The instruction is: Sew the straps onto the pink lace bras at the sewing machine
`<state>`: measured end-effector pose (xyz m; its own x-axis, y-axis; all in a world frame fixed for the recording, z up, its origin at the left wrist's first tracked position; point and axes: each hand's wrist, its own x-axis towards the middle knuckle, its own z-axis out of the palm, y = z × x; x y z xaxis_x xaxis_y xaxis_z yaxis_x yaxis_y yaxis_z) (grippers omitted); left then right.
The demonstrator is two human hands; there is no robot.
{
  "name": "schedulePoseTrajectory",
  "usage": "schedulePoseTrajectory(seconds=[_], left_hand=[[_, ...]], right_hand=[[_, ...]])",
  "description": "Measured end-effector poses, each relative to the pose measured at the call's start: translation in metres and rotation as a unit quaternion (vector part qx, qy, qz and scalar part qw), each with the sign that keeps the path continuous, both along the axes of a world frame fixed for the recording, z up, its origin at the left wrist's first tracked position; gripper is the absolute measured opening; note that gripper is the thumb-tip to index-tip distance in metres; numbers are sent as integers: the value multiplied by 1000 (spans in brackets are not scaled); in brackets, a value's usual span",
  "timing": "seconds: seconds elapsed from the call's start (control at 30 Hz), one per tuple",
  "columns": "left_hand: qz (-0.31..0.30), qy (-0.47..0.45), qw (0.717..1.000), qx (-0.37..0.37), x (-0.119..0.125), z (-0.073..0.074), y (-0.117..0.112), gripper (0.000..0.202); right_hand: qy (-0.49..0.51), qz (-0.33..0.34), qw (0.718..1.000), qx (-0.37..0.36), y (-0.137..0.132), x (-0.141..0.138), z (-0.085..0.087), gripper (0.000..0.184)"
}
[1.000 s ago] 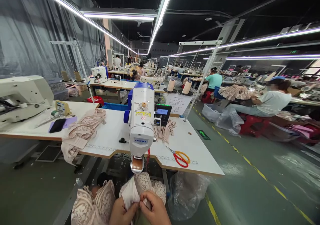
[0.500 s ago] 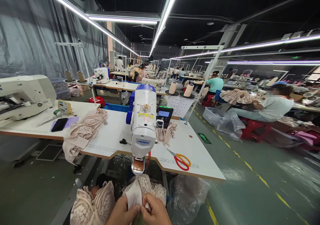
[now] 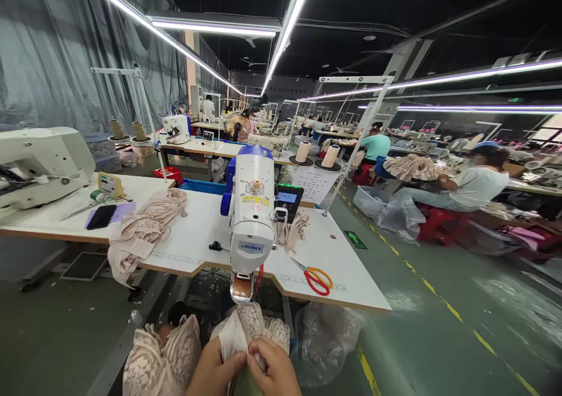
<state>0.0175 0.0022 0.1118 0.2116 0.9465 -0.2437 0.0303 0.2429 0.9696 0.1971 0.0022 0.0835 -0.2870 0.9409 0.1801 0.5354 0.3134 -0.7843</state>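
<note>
At the bottom middle, my left hand (image 3: pixel 216 369) pinches the pale inner cloth of a lace bra (image 3: pixel 250 321). My right hand (image 3: pixel 273 368) pinches the same bra just to the right, the fingertips of both hands almost meeting. Beige lace cups bulge out beyond my fingers, below the table's front edge. To the left of my hands lie more beige lace bras (image 3: pixel 161 355) with thin straps. Directly ahead, the head of a white and blue sewing machine (image 3: pixel 252 223) stands over its narrow arm (image 3: pixel 241 287), apart from the cloth.
Red and orange-handled scissors (image 3: pixel 317 280) lie on the white table (image 3: pixel 346 267). Lace bands (image 3: pixel 147 223) are heaped on its left, a phone (image 3: pixel 102 217) beyond. Light straps (image 3: pixel 294 232) lie behind the machine. A clear plastic bag (image 3: pixel 327 340) hangs below right. A co-worker (image 3: pixel 474 179) sits at right.
The view has shifted slightly, so the table and machine sit a little higher and further left. Both hands keep their pinch on the bra, with only slight finger movement.
</note>
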Motion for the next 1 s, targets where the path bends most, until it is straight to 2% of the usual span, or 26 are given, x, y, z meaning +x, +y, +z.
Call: schedulePoseTrajectory(seconds=[0.13, 0.23, 0.3, 0.4, 0.57, 0.67, 0.77, 0.87, 1.0], left_hand=[[-22, 16, 999, 46, -1, 2, 4, 46], [-15, 55, 998, 35, -3, 14, 2, 40], [-11, 63, 997, 33, -3, 19, 2, 41], [-14, 36, 999, 20, -1, 15, 6, 43], [-23, 0, 1000, -4, 4, 8, 5, 44], [-13, 18, 1000, -2, 4, 8, 4, 45], [-16, 55, 998, -7, 0, 8, 7, 43], [-51, 86, 995, 5, -5, 10, 14, 39], [-97, 111, 989, 19, -8, 14, 23, 35]], right_hand=[[-15, -30, 999, 14, -2, -5, 15, 17], [10, -34, 999, -27, -4, -5, 33, 17], [26, -42, 997, -62, -3, -4, 39, 17], [47, -58, 992, -99, -1, -1, 34, 18], [44, -68, 993, -82, -6, -3, 29, 16], [43, -71, 993, -88, -6, -3, 32, 17], [77, -55, 983, -154, -2, 4, 32, 17], [126, -43, 968, -215, 3, 14, 30, 21], [107, -48, 968, -222, 5, 21, 30, 17]])
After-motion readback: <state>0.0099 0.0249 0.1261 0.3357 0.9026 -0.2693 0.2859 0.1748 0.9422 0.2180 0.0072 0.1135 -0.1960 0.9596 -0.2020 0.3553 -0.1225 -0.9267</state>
